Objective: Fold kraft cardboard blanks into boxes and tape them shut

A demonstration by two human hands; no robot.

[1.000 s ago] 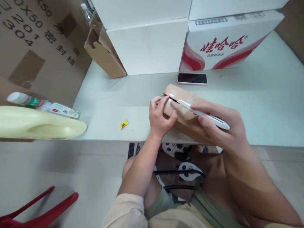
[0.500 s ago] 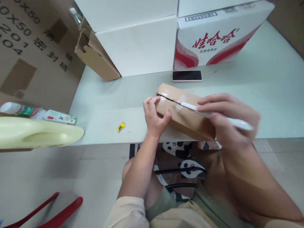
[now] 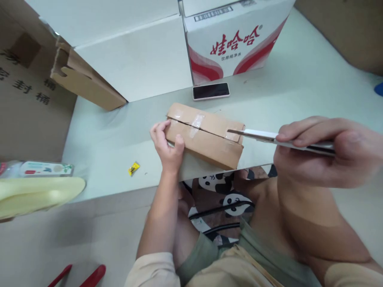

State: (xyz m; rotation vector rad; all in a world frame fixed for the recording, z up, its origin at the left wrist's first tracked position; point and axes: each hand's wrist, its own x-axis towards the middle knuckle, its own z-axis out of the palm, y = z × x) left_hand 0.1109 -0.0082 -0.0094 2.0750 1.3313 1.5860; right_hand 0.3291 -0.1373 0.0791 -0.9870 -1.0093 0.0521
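A small brown cardboard box [image 3: 206,133] lies slanted near the table's front edge. Clear tape crosses its top seam, which shows a dark gap at the left. My left hand [image 3: 167,147] grips the box's left end, thumb on the near side and fingers round the end. My right hand [image 3: 320,149] is closed around a white utility knife [image 3: 260,134] to the right of the box. Its blade points left, with the tip over the taped right end of the seam; whether the tip touches the cardboard I cannot tell.
A phone [image 3: 211,91] lies behind the box, before a white-and-red carton [image 3: 230,48]. A yellow wrapped sweet [image 3: 134,168] is left of my left hand. An open brown carton [image 3: 89,87] stands at the back left. A pale yellow object [image 3: 42,193] overhangs the left edge.
My right hand has drawn the knife rightward and off the middle of the seam, and the blade now shows. My left hand keeps its hold. The view has swung right.
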